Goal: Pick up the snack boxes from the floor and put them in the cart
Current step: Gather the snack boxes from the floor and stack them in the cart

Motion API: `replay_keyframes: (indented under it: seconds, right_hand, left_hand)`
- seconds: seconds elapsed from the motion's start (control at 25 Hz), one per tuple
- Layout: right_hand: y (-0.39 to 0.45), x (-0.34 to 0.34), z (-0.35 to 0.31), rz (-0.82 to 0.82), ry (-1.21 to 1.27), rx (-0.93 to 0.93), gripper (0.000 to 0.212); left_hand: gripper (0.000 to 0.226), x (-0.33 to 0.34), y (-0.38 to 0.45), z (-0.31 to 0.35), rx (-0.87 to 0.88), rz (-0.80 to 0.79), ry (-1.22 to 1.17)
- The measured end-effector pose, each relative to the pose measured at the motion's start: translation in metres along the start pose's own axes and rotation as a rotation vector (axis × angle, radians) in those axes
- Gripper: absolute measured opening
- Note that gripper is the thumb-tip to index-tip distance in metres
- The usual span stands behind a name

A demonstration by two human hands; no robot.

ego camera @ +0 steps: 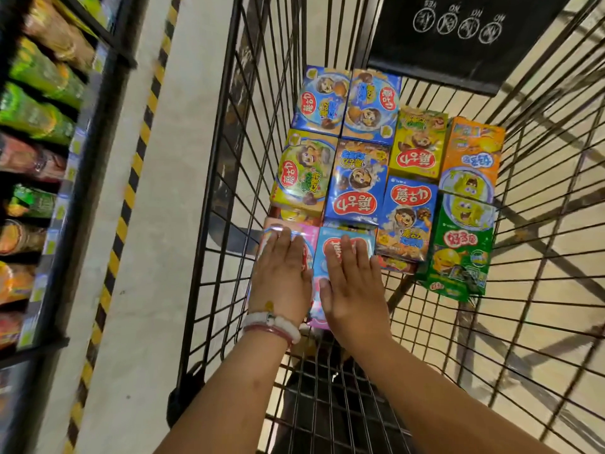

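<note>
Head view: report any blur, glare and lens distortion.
Head view: shelf goods at left smeared by motion blur; glare on the pink box under the left hand; cart wires bow outward, wide-angle distortion; boxes mid-frame stay sharp.

Your cart point(229, 178) stands right of the shelf point(49, 158), with a strip of floor point(157, 224) between them. Snack boxes point(357, 178) lie packed in rows in the cart. Your left hand point(281, 276) and right hand point(350, 290) rest side by side, flat on the two nearest boxes point(330, 253).
</note>
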State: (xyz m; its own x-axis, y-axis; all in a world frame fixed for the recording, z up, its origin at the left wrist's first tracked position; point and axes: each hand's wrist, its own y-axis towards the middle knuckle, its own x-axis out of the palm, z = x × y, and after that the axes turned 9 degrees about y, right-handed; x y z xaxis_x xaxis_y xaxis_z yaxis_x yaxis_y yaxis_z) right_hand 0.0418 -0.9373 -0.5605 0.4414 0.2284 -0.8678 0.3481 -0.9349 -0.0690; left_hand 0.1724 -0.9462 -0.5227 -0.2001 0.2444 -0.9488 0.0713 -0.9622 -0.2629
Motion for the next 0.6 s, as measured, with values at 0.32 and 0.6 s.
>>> replay_keyframes:
  seconds: [0.32,0.6]
  right_hand:
    - [0.013,-0.027,-0.015,-0.249,-0.053,0.056,0.053]
    - [0.044,-0.168,-0.062,-0.293,0.02,-0.044,0.06]
  left_hand:
    - [0.056,-0.018,0.001,0.008,-0.126,-0.17,-0.012]
    - [0.046,-0.141,-0.015,0.018,0.102,0.003,0.036]
